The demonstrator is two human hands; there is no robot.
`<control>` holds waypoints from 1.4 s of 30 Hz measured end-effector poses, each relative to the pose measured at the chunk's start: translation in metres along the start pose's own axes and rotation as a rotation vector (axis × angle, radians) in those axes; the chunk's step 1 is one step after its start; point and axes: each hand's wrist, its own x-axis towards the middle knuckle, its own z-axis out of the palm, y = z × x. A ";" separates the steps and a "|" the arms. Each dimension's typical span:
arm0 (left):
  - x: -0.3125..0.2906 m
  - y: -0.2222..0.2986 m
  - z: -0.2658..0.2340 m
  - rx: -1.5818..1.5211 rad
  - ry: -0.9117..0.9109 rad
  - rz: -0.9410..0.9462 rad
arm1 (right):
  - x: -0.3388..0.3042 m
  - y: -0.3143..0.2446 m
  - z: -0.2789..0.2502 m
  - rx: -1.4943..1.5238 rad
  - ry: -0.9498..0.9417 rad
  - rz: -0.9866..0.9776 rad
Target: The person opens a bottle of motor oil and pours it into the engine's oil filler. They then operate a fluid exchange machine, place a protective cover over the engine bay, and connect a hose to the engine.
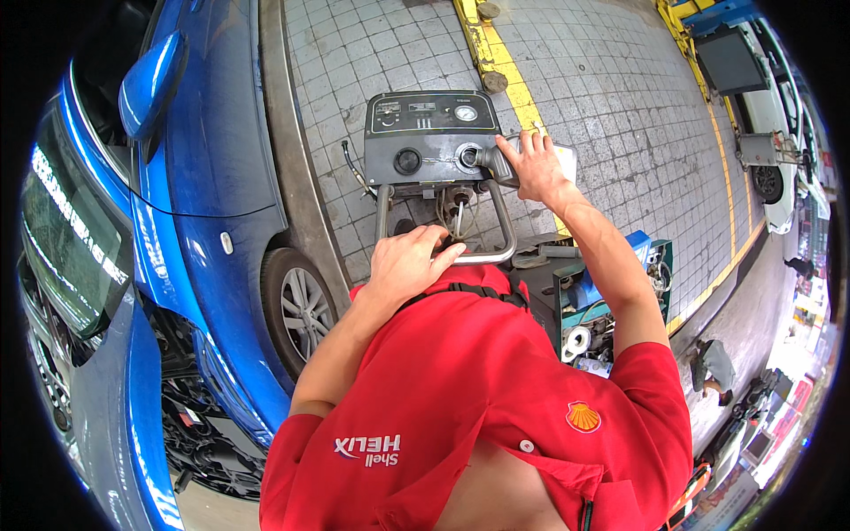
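In front of me stands a dark grey machine [432,133] with a sloped control panel, a round gauge [466,113] and two round ports on its top. A black cap [407,160] covers the left port. Into the right port [467,157] points the neck of a grey bottle [498,165], tipped on its side. My right hand [537,168] lies over the bottle and holds it; its palm hides much of the body. My left hand [407,258] is closed around the lower left corner of the machine's metal tube handle [505,221].
On the left is a blue car [212,133] with its hood raised and front wheel [305,305] near me. A green tool cart [567,310] with assorted items stands by my right arm. Yellow lift arms [478,40] lie on the tiled floor. A person [715,370] is at far right.
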 end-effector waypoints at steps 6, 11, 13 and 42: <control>0.000 0.000 -0.002 -0.004 -0.008 0.002 | 0.000 -0.001 -0.005 -0.022 -0.023 -0.002; 0.000 0.000 -0.001 -0.004 -0.010 0.001 | 0.002 -0.001 -0.005 -0.055 -0.015 -0.009; 0.000 0.000 -0.001 -0.003 -0.009 0.000 | 0.003 -0.001 -0.005 -0.079 -0.012 -0.013; -0.001 -0.002 -0.004 -0.020 -0.051 -0.002 | 0.026 -0.010 -0.055 -0.349 -0.063 -0.154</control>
